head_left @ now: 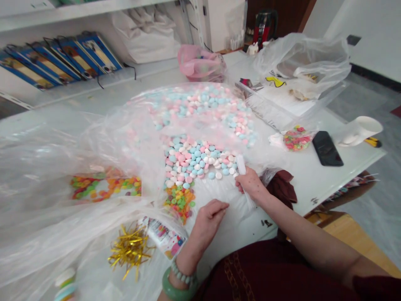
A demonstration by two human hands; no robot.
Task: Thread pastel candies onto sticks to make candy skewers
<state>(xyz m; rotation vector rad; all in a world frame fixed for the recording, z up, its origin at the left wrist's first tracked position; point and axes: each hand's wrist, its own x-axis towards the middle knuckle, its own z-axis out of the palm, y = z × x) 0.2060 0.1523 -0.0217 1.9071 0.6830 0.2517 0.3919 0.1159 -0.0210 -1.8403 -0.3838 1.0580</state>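
Note:
My left hand (209, 219), with a beaded bracelet and a green bangle at the wrist, hovers over the white plastic sheet (216, 194). Its fingers are curled together, and whatever may be between them is hidden. My right hand (251, 184) is closed around a narrow translucent plastic strip (241, 164), possibly a folded bag. Just beyond the hands, pastel pink, blue and white candies (194, 156) spill from a large clear plastic bag (200, 125). Small orange, yellow and green ring candies (179, 200) lie left of my left hand.
Gold tinsel (130, 247) and a printed packet (165, 236) lie at the front left. To the right are a bag of ring candies (297, 138), a phone (327, 148) and a white cup (361, 130) on its side. Blue binders (62, 60) stand at the back.

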